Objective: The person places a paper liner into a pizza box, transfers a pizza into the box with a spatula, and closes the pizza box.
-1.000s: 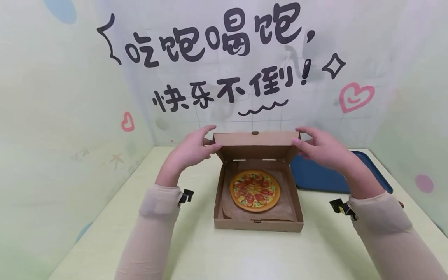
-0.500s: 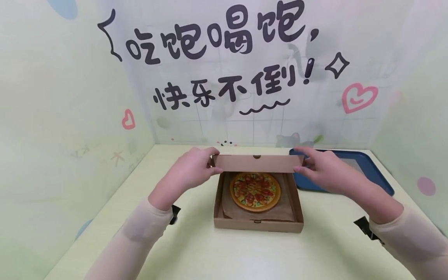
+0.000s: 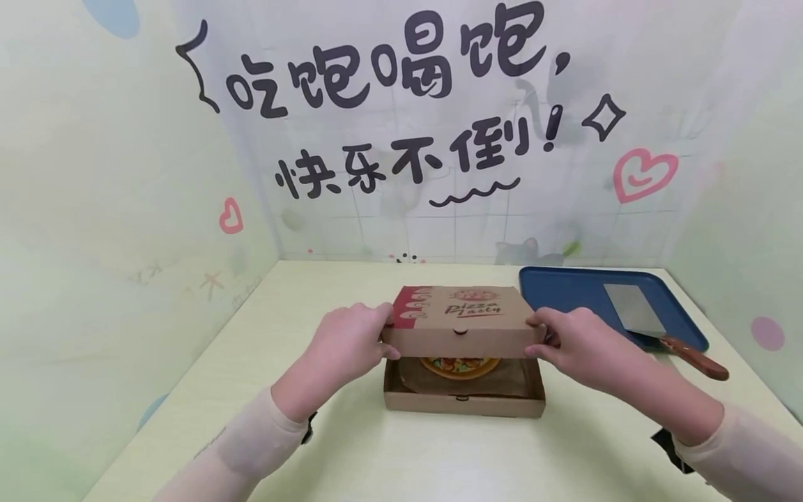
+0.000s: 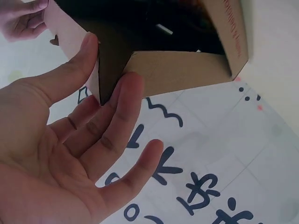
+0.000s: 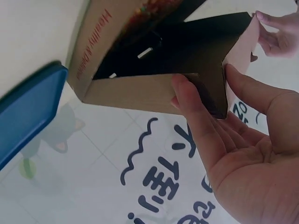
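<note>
A brown cardboard pizza box (image 3: 464, 406) sits mid-table with its lid (image 3: 461, 307) tilted partly down over it. The lid's top shows a red band and pizza lettering. Under the lid's front flap, the near part of a pizza (image 3: 461, 367) on brown paper is visible; the rest is hidden. My left hand (image 3: 351, 341) pinches the lid's front left corner, thumb on the flap and fingers at the side, as the left wrist view shows. At the front right corner, my right hand (image 3: 574, 341) pinches the lid the same way, its thumb (image 5: 247, 88) against the flap.
Behind my right hand lies a blue tray (image 3: 564, 296). A wide metal spatula (image 3: 633, 307) rests across it, its wooden handle (image 3: 696, 359) sticking out over the tray's near edge. A printed wall sheet (image 3: 401, 230) stands along the table's back.
Both hands have brought the lid forward and down from nearly upright, so its printed top now shows and most of the pizza is covered. The spatula on the tray has come into view.
</note>
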### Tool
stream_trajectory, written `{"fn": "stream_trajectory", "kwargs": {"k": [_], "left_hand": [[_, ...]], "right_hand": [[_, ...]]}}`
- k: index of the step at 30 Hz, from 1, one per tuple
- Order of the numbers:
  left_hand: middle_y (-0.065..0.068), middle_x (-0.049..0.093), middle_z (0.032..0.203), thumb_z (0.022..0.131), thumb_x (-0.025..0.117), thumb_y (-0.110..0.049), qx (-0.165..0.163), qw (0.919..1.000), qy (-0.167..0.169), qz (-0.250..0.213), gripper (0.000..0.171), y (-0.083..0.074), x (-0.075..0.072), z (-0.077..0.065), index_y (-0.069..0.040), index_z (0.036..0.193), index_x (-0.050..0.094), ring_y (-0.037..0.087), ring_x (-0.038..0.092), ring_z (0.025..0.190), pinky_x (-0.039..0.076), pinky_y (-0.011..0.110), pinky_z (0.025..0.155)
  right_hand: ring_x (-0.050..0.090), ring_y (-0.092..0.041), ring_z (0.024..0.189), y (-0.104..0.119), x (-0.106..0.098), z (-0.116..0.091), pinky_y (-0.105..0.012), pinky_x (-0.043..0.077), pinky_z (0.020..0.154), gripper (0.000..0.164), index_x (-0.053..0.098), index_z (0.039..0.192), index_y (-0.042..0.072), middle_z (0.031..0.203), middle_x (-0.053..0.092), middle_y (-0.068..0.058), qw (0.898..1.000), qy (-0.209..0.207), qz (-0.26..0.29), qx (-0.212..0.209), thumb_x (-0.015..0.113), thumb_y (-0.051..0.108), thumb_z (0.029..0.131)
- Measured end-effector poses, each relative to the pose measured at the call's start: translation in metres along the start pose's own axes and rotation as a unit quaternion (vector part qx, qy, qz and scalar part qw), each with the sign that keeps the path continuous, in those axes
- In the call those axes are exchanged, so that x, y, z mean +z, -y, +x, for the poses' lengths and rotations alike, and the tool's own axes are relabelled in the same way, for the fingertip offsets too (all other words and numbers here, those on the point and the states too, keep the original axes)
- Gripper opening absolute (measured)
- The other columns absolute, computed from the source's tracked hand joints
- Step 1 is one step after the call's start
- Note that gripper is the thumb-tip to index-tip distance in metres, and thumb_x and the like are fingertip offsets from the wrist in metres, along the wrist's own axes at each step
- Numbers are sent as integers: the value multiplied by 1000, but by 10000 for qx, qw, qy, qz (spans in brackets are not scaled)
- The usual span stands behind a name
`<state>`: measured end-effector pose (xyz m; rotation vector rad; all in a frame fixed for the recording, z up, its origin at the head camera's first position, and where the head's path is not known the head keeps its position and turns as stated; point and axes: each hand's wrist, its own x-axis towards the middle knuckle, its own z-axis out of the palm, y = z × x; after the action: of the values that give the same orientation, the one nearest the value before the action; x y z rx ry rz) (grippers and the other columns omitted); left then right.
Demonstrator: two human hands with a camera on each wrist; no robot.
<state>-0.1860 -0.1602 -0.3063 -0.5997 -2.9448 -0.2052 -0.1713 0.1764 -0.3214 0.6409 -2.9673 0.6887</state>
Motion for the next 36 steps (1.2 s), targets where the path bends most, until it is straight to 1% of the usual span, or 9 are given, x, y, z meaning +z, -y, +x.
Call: {"fn": "stream_trajectory", "kwargs": {"k": [6, 11, 18, 25, 28, 31, 32, 34, 36], "left_hand": [[0, 71, 72, 76, 97, -35, 331, 9984, -318, 327, 43, 1, 22, -10, -14, 90, 62, 15, 57, 57, 44, 31, 56], [0, 64, 62, 78, 95, -38, 601, 9933, -490, 854, 42, 1, 39, -18, -13, 88, 62, 14, 47, 50, 42, 29, 54], [-2, 58, 55, 81, 93, -42, 1085, 9789, -613, 1622, 41, 1, 57, -24, -12, 90, 66, 12, 41, 47, 43, 28, 54], [-2, 61, 58, 87, 88, -40, 1491, 9730, -407, 1716, 35, 3, 64, -27, -12, 97, 68, 10, 44, 47, 40, 27, 49], [-5, 60, 58, 91, 86, -38, 1565, 9720, -367, 1712, 31, 4, 63, -27, -13, 93, 68, 8, 40, 47, 36, 25, 48], [-7, 59, 60, 93, 83, -39, 1619, 9720, -544, 1614, 28, 2, 58, -26, -15, 89, 69, 8, 41, 50, 35, 23, 49], [-7, 60, 63, 94, 82, -39, 1629, 9726, -631, 1537, 27, 1, 56, -25, -16, 89, 69, 8, 44, 52, 37, 23, 50], [-6, 66, 74, 96, 80, -39, 1684, 9731, -813, 1345, 25, -3, 53, -22, -15, 93, 71, 9, 53, 60, 45, 23, 54], [-1, 74, 94, 98, 78, -40, 1823, 9723, -882, 1168, 26, -7, 52, -19, -14, 99, 72, 14, 65, 78, 57, 25, 64]], "right_hand": [[75, -11, 77, -4, 20, -9, -22, 57, 59, 29, 70, 115, 3, 98, 80, -6, 9998, -97, -111, -118, 83, 15, 92], [70, -3, 72, -8, 38, -17, -19, 52, 57, 23, 69, 105, 12, 90, 78, 4, 9972, -322, -495, -469, 86, 16, 89], [53, 4, 56, -17, 58, -28, -18, 42, 50, 34, 60, 99, 18, 71, 68, 12, 9680, -1180, -1680, -1443, 91, 20, 85], [41, 3, 52, -18, 64, -31, -18, 34, 48, 29, 61, 95, 20, 67, 61, 13, 9606, -995, -2241, -1305, 88, 29, 89], [41, 2, 52, -17, 66, -32, -18, 33, 46, 26, 64, 90, 22, 68, 61, 12, 9509, -1203, -2474, -1416, 88, 33, 89], [45, 0, 56, -12, 64, -30, -19, 37, 47, 24, 68, 89, 22, 73, 62, 10, 9438, -1390, -2609, -1475, 86, 38, 89], [54, -3, 60, -10, 63, -28, -21, 45, 50, 24, 71, 93, 20, 79, 67, 8, 9440, -1405, -2584, -1496, 85, 39, 90], [70, -13, 79, -5, 60, -26, -29, 61, 67, 32, 76, 108, 12, 98, 77, 0, 9518, -1227, -2393, -1472, 81, 40, 94], [76, -25, 107, 0, 58, -23, -41, 65, 89, 47, 73, 126, 4, 122, 77, -10, 9623, -921, -2126, -1428, 76, 43, 99]]}}
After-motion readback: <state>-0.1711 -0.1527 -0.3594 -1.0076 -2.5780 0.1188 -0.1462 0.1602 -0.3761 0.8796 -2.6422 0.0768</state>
